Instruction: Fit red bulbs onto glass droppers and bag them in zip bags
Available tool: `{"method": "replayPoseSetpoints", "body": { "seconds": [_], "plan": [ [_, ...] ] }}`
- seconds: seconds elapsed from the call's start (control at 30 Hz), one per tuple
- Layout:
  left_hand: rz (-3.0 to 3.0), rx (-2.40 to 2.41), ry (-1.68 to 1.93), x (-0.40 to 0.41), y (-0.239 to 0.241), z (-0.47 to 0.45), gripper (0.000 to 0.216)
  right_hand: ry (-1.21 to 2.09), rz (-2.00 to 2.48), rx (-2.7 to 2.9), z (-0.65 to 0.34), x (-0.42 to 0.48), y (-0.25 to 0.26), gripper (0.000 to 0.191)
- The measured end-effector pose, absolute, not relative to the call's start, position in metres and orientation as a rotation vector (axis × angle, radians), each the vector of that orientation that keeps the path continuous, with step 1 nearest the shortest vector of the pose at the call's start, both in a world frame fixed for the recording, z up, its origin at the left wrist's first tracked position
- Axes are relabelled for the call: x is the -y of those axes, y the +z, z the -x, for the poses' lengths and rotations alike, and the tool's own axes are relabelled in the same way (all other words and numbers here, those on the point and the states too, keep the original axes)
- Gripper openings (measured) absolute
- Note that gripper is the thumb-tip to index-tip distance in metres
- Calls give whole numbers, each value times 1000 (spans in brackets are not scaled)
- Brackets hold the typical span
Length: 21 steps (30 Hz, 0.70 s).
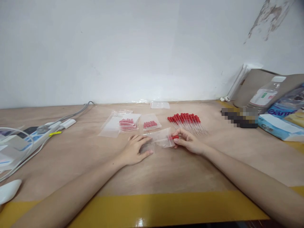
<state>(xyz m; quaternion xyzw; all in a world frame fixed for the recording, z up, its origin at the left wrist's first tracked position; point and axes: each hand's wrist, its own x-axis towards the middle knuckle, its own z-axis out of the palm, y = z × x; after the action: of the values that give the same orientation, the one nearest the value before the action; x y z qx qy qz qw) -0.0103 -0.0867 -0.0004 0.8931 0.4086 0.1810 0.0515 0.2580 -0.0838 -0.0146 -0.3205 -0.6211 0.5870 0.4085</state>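
Observation:
My left hand (pixel 135 148) rests on the table and pinches the left end of a small clear plastic bag (pixel 161 138). My right hand (pixel 187 141) is closed on a red-bulbed dropper (pixel 175 137) at the bag's open right end. Just behind lies a row of several red-bulbed glass droppers (pixel 186 122). Two clear bags filled with red droppers (pixel 127 124) (pixel 150 124) lie to the left of that row.
An empty clear bag (pixel 160 105) lies by the wall. A white power strip with cables (pixel 45 131) sits at the left. At the right are a plastic bottle (pixel 264 94), blue packets (pixel 281 126) and cardboard. Yellow tape (pixel 152 209) edges the table front.

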Motion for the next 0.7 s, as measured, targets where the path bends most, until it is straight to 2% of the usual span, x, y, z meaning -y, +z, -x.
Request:
{"method": "replayPoseSetpoints", "body": {
  "seconds": [0.27, 0.6, 0.7],
  "plan": [
    [-2694, -1146, 509, 86, 0, 14, 41, 1486, 1005, 1512, -264, 77, -12, 27],
    [-2722, -1064, 472, 86, 0, 15, 39, 1667, 986, 1634, -275, 66, -12, 29],
    [-2725, -1072, 460, 85, -2, 16, 37, 1533, 1052, 1656, -271, 67, -15, 28]
  ]
}}
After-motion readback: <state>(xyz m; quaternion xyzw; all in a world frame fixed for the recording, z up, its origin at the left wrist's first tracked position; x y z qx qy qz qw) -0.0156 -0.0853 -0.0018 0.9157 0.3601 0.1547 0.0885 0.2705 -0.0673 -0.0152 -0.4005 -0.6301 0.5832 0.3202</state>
